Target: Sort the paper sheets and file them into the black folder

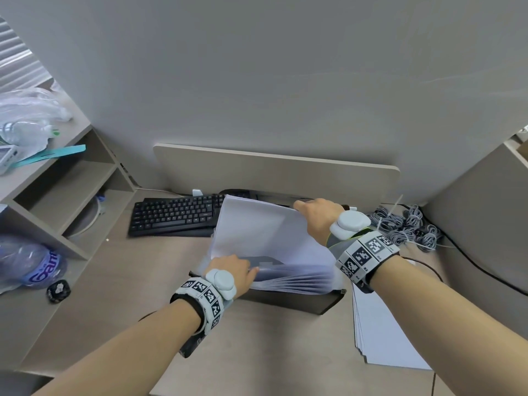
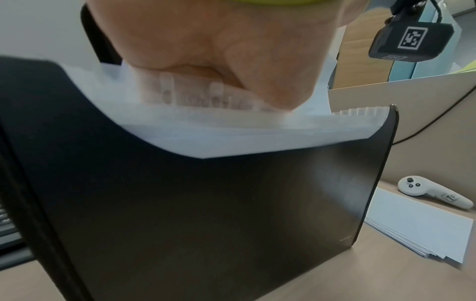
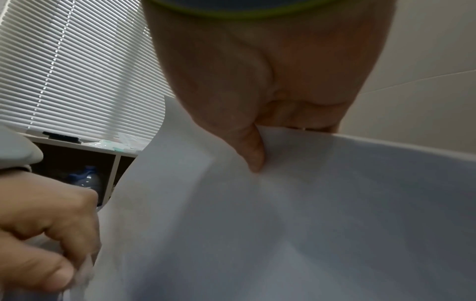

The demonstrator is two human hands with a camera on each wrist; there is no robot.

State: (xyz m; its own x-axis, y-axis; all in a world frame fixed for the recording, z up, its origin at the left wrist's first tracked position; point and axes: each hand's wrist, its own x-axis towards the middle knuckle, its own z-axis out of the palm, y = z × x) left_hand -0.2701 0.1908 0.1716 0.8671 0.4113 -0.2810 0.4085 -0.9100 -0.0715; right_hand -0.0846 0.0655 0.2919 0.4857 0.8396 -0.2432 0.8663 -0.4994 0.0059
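The black expanding folder (image 1: 288,302) stands upright on the desk, its translucent dividers (image 1: 300,280) fanned apart. My left hand (image 1: 250,274) is at its left end, and in the left wrist view its fingers (image 2: 180,91) curl behind a translucent divider and pull it toward the black front wall (image 2: 206,213). My right hand (image 1: 301,207) pinches the top right corner of a white sheet (image 1: 257,230), thumb (image 3: 253,152) on its near face. The sheet's lower edge is down among the dividers. A stack of white sheets (image 1: 383,332) lies flat to the folder's right.
A black keyboard (image 1: 174,215) lies behind the folder, under a beige partition (image 1: 274,172). Coiled grey cables (image 1: 405,227) sit at the back right. An open shelf unit (image 1: 57,201) and a water bottle (image 1: 31,267) are at the left. A white controller (image 2: 432,193) lies beyond the stack.
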